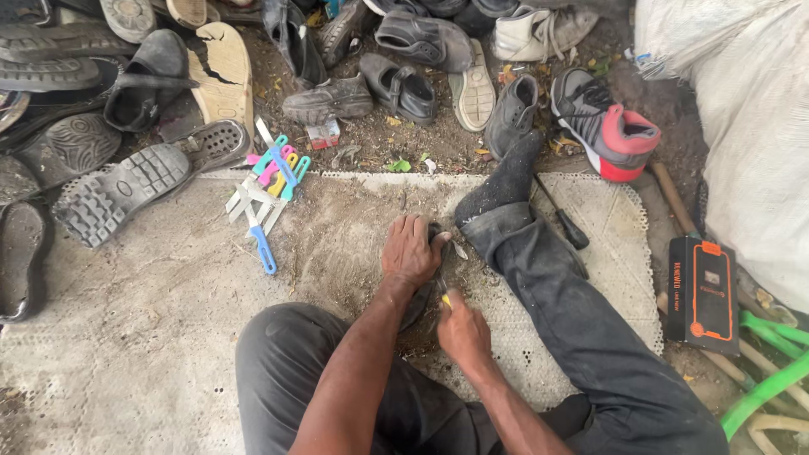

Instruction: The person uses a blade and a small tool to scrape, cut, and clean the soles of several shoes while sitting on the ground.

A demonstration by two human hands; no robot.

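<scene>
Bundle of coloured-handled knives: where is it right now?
In the head view the bundle of coloured-handled knives lies on the mat, upper left of the left hand, just below the grey sandal and beside the lugged black sole.

The dark flat shoe sole [419,305] lies mostly hidden under the left hand [410,251] and wrist, and the small yellow-handled tool [445,298] in the right hand [463,331] is too covered and blurred to tell its kind. The black and orange rectangular box [703,292] hides part of the wooden handles beneath it. The green plastic tubing [771,383] and the white woven sack [742,101] are cut off by the right edge, the worn black soles [21,261] by the left edge.
</scene>
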